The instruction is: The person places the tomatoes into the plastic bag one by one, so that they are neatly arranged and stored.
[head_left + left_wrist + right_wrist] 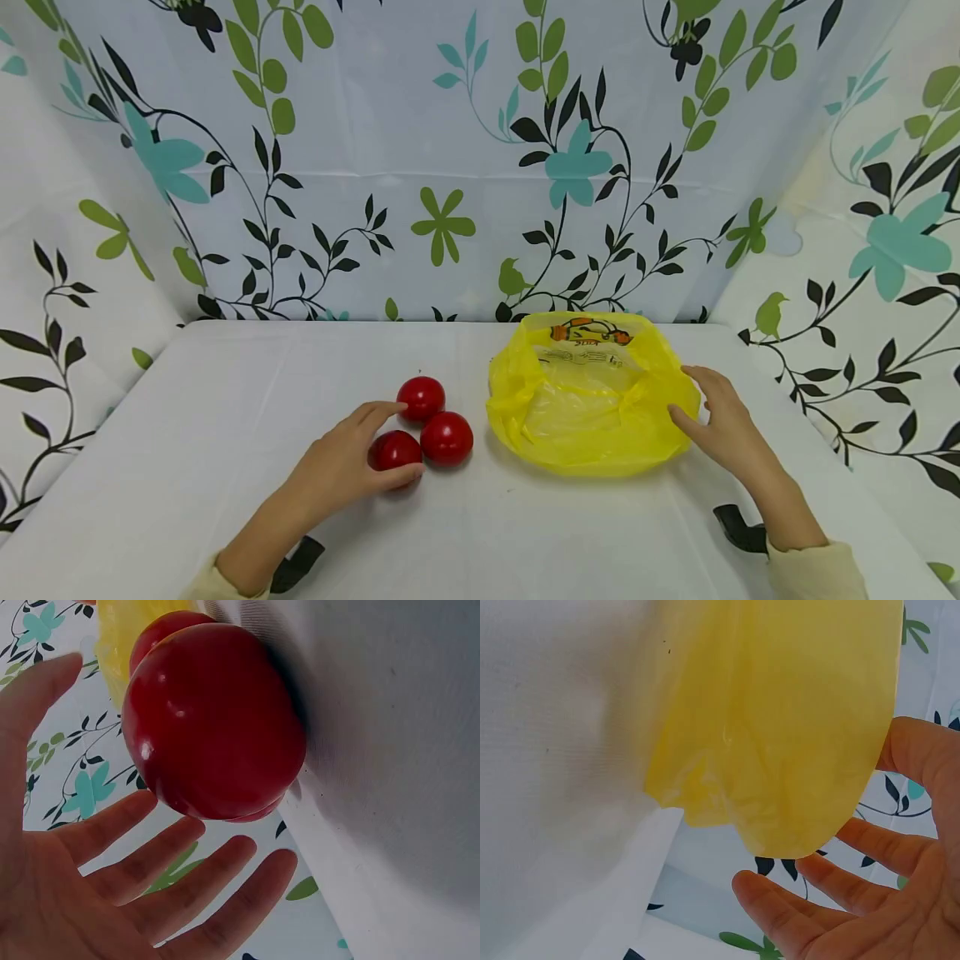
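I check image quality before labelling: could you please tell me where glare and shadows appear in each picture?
Head view: small highlights on the round red objects, faint shadows on the white table; left wrist view: bright glints on the nearest red object, dark shadow beside it; right wrist view: soft shadow on the white table beside the yellow bag.

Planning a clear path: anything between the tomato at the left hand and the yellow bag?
Yes, on a low path: another tomato sits between the tomato at the left hand and the yellow bag. Nothing visible stands above it.
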A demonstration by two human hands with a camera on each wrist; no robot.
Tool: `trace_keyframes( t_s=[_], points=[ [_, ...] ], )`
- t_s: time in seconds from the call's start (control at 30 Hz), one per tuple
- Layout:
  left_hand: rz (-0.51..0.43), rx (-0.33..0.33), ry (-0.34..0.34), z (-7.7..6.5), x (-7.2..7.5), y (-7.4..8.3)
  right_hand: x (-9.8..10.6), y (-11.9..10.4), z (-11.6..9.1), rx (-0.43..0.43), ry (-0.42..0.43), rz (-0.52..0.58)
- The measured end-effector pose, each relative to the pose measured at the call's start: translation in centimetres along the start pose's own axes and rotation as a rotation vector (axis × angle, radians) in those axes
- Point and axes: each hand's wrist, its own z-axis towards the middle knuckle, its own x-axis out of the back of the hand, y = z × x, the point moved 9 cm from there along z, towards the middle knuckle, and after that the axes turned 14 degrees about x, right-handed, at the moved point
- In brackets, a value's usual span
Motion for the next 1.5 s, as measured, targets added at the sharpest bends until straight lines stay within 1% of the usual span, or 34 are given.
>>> trace_keyframes(
  t_s=[0.27,0.4,0.5,0.7,0.87,1.07,1.2,1.33,1.5],
  points=[
    [-0.033,0.014,-0.08,-0.1,-1.2,-0.5,-0.6,1.0,-0.2,-0.045,-0.015,0.014],
    [-0.043,0.03,-0.121,-0.1,-1.7,-0.5,-0.7,1.3,-0.2,-0.071,-0.029,0.004],
    [-0.046,0.033,-0.139,-0.1,-2.0,-0.6,-0.7,1.5,-0.2,-0.087,-0.042,-0.008],
    [-0.053,0.002,-0.134,0.0,-2.1,-0.5,-0.7,1.8,-0.1,-0.098,-0.052,-0.011],
    [-0.059,-0.027,-0.128,0.0,-2.1,-0.5,-0.7,1.7,-0.2,-0.089,-0.041,-0.011],
    [-0.063,-0.034,-0.121,0.0,-2.0,-0.3,-0.6,1.6,-0.1,-0.059,-0.012,-0.036],
    [-0.051,-0.016,-0.11,0.1,-2.0,-0.4,-0.6,1.7,-0.2,-0.056,-0.003,-0.037],
    [-0.04,0.0,-0.101,0.2,-2.0,-0.5,-0.5,1.8,-0.1,-0.064,0.009,-0.037],
    [-0.034,-0.005,-0.093,0.1,-1.9,-0.4,0.0,2.0,-0.1,-0.096,0.053,-0.058]
  ],
)
